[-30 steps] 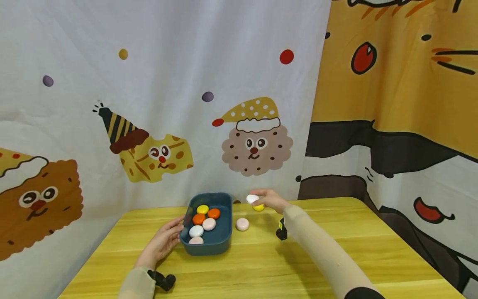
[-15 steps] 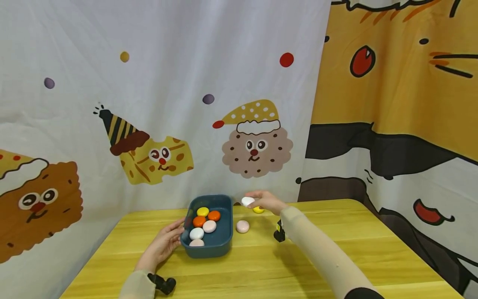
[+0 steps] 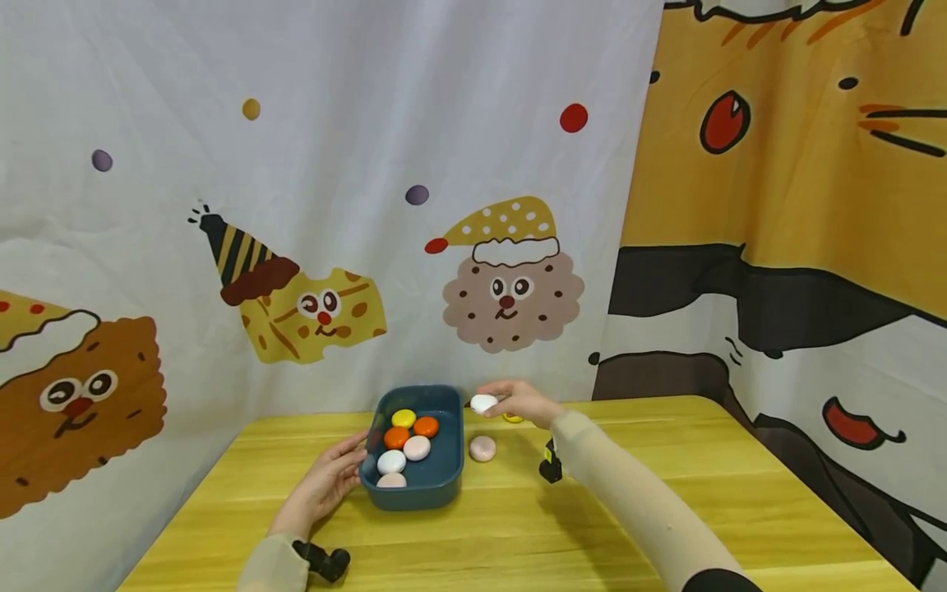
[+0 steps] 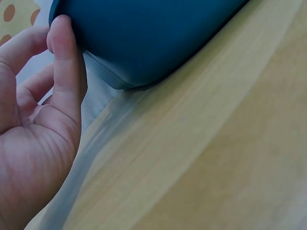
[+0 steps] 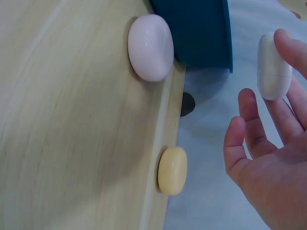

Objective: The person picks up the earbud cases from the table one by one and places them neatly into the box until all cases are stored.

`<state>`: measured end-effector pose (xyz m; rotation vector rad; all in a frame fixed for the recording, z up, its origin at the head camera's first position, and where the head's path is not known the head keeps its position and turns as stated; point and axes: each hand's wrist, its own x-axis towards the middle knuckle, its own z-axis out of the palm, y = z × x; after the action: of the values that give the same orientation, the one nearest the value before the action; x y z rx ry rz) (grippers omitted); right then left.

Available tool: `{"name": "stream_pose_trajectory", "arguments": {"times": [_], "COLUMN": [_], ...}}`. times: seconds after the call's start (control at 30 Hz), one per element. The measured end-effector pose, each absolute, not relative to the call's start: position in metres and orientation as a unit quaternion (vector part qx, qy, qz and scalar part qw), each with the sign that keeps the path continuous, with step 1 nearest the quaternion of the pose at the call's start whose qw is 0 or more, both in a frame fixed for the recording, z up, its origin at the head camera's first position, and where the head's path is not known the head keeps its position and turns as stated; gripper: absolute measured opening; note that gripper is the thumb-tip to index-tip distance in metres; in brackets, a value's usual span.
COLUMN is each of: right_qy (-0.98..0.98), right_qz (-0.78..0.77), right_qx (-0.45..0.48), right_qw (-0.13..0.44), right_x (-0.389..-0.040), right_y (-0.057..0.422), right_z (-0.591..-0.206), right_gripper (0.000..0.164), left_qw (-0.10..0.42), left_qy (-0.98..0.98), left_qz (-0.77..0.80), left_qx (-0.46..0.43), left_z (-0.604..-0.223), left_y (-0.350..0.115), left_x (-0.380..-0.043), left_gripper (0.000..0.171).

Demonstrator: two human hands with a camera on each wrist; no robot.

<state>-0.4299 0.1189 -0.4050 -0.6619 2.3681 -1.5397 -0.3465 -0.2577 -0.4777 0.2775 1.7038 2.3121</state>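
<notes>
The right hand [image 3: 522, 401] pinched a white piece [image 3: 483, 404] near the box [image 3: 416, 498], which the left hand [image 3: 325, 483] touched loosely; from afar, I judged that a slack pinch could drop the piece.

Open-topped blue bin [image 3: 414, 498] has room inside along its right; side wall [image 5: 204, 33] stands between that gap and right hand [image 3: 521, 400]. Pink disc [image 3: 482, 449] sits just beside bin. Left hand [image 3: 329, 481] occupies left flank; curtain [image 3: 333, 386] hangs behind. Open counter [image 3: 459, 551] stretches in front.

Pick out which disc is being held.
The white disc pinched in the right hand; the others lie in the blue box or on the table.
</notes>
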Motion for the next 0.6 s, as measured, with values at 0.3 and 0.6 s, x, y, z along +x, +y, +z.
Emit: {"name": "stream_pose_trajectory", "arguments": {"times": [0.3,0.6], "right_qy": [0.824,0.807], "right_qz": [-0.495,-0.509], "right_qx": [-0.248,-0.262], "right_qw": [0.121,0.143], "right_x": [-0.422,-0.422], "right_y": [0.107,0.097], "right_z": [-0.398,-0.396], "right_gripper": [0.049,0.048], "left_qw": [0.128,0.126], "left_qy": [0.58,0.584], "left_qz": [0.799,0.797], "left_qx": [0.094,0.09], "left_z": [-0.479,-0.478], "left_y": [-0.257,-0.258], "left_x": [-0.346,-0.346], "left_gripper": [0.065,0.064]}}
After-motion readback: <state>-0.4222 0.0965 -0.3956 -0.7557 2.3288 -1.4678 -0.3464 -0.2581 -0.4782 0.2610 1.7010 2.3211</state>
